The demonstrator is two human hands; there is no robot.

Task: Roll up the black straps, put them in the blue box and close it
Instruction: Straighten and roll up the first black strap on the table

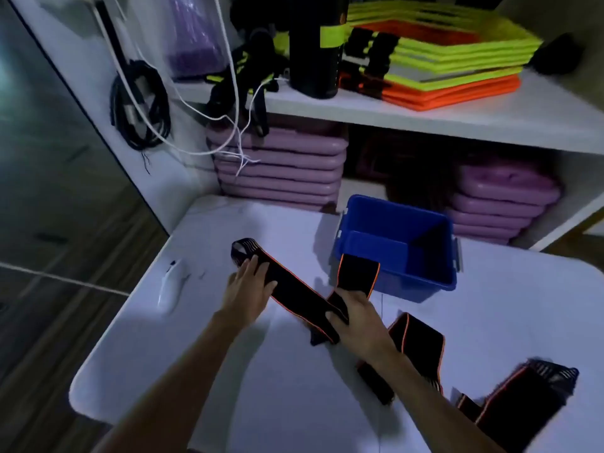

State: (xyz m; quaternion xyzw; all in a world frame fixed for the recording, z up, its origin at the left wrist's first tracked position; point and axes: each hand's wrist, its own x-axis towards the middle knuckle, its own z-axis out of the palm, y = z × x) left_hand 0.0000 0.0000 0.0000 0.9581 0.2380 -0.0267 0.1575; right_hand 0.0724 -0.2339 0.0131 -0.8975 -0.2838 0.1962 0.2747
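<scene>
White counter [228,371] carries all task items; positions are given relative to the blue box [397,248]. Far left of the box: a white mouse [171,284]. Left of the box: left hand [250,291], flat and unclenched, pressing a black strap [294,289] with orange edging onto the counter. Directly in front of the box: right hand [359,322], clenched on the same strap, whose far end drapes over the box's near rim. The box stands open, no lid fitted. Front-right of the box: further straps [418,341] lying unrolled on the counter.
</scene>
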